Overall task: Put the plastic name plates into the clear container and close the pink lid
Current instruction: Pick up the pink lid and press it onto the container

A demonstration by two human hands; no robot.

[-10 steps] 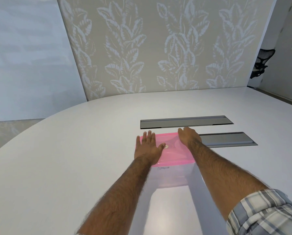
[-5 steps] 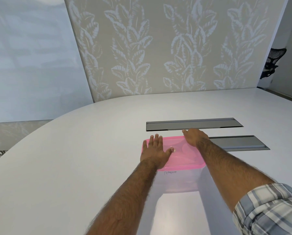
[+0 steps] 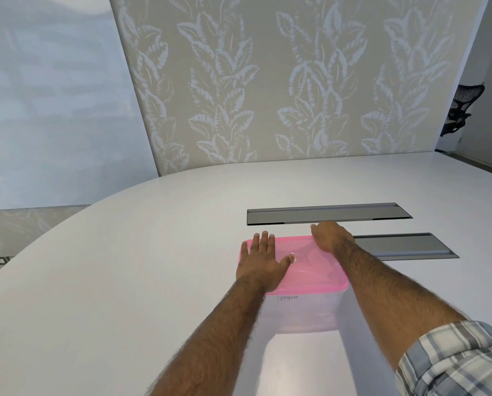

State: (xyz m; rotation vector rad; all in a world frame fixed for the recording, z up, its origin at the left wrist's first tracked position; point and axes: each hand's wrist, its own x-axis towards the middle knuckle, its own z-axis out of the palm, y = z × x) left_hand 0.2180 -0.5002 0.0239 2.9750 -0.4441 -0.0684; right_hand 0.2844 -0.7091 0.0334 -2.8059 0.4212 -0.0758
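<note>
A clear plastic container (image 3: 302, 312) with handwriting on its near wall stands on the white table (image 3: 124, 281). The translucent pink lid (image 3: 310, 264) lies on top of it. My left hand (image 3: 260, 261) rests flat on the lid's left part, fingers spread and pointing away from me. My right hand (image 3: 332, 235) lies palm down over the lid's far right corner, fingers curled over the edge. The container's contents are too faint to make out through the walls; no name plates show outside it.
Two grey recessed cable trays sit in the table: a long one (image 3: 327, 213) just beyond the container and a shorter one (image 3: 405, 247) to its right. A leaf-patterned wall panel stands behind the table. A black office chair (image 3: 462, 107) is at far right.
The view has shifted a little, so the box sits further right in frame. Both hands stay pressed on the pink lid in nearly the same spots.
</note>
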